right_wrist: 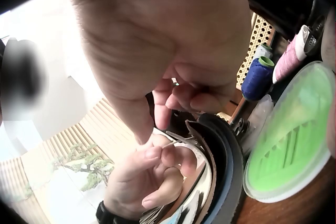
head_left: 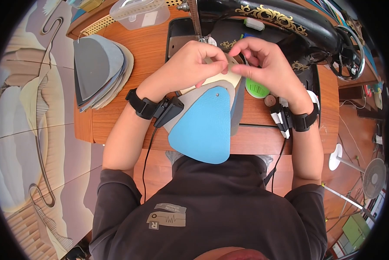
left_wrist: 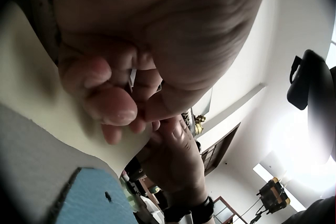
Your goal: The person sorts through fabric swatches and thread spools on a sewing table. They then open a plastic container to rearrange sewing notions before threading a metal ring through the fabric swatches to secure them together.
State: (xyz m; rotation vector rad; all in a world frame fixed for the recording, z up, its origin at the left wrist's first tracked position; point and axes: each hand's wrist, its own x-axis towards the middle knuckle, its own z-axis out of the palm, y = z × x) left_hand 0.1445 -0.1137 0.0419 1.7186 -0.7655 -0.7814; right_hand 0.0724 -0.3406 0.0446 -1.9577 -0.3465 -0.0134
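Observation:
In the head view, my left hand (head_left: 194,65) is above the cream piece (head_left: 224,79) of a fanned stack. Its thumb and a finger pinch a thin, light sliver (right_wrist: 181,141), seen in the right wrist view. Facing it, my right hand (head_left: 266,65) has thumb and index finger apart, the other fingers bent, with nothing visible between them. Below the hands, the blue piece (head_left: 203,128), with a small hole near its narrow top, lies over a grey piece (head_left: 177,125) and overhangs the table's front edge.
A second stack of grey pieces (head_left: 100,65) lies on the table's left side. Behind are a clear plastic box (head_left: 138,13) and a black sewing machine (head_left: 268,17). Right of the pieces sit a green round case (head_left: 257,89) and spools, one blue (right_wrist: 257,79), one pink (right_wrist: 289,61).

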